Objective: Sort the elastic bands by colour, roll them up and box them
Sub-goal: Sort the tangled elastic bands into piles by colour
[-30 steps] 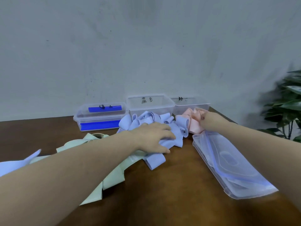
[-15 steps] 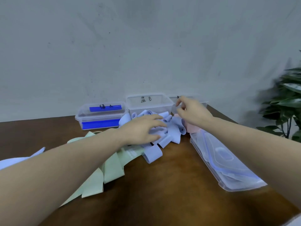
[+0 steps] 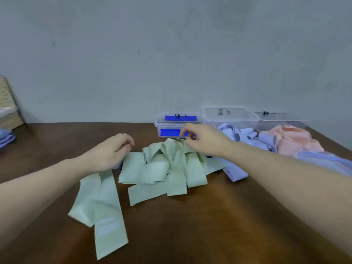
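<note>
A heap of pale green elastic bands [image 3: 163, 168] lies mid-table, and one long green band [image 3: 102, 206] trails toward me. My left hand [image 3: 108, 153] hovers at the heap's left edge, fingers loosely curled, holding nothing I can see. My right hand [image 3: 203, 140] is at the top loop of the heap, with a gap between thumb and forefinger and the thumb tip touching green. Lavender bands [image 3: 240, 136] and pink bands [image 3: 289, 140] are piled to the right. Behind them stand a lidded box [image 3: 177, 122] with blue clips and two open clear boxes [image 3: 228, 115] [image 3: 280, 119].
Clear lids [image 3: 323, 159] lie at the right, partly behind my right forearm. A woven chair [image 3: 7, 103] and some lavender fabric [image 3: 5, 138] show at the left edge. The brown table [image 3: 190, 225] meets a grey wall behind the boxes.
Both hands have left the lavender and pink piles and moved left to the green heap. The view has swung left, so the boxes now sit to the right.
</note>
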A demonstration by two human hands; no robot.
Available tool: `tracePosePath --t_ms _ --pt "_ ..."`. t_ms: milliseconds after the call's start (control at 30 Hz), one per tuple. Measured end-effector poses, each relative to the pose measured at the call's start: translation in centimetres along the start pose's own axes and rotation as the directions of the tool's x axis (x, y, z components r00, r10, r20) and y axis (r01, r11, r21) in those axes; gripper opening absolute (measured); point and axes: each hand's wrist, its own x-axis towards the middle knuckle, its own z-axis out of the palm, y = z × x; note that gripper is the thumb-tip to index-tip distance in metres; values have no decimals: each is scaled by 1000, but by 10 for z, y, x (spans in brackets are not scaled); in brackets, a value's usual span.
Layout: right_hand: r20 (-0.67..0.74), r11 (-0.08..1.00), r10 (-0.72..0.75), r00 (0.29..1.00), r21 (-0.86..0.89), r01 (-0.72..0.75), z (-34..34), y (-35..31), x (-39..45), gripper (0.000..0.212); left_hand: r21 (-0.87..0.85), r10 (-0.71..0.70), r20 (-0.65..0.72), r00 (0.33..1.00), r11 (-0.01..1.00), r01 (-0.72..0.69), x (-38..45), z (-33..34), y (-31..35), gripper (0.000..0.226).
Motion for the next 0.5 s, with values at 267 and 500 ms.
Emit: tracePosePath --t_ms 267,500 --pt "117 985 -171 978 -6 173 42 -62 31 21 225 -358 60 932 914 336 -29 -9 -65 50" --pt "126 994 -105 986 23 103 51 -65 32 21 -287 -324 -89 942 914 288 -12 -8 -49 26"
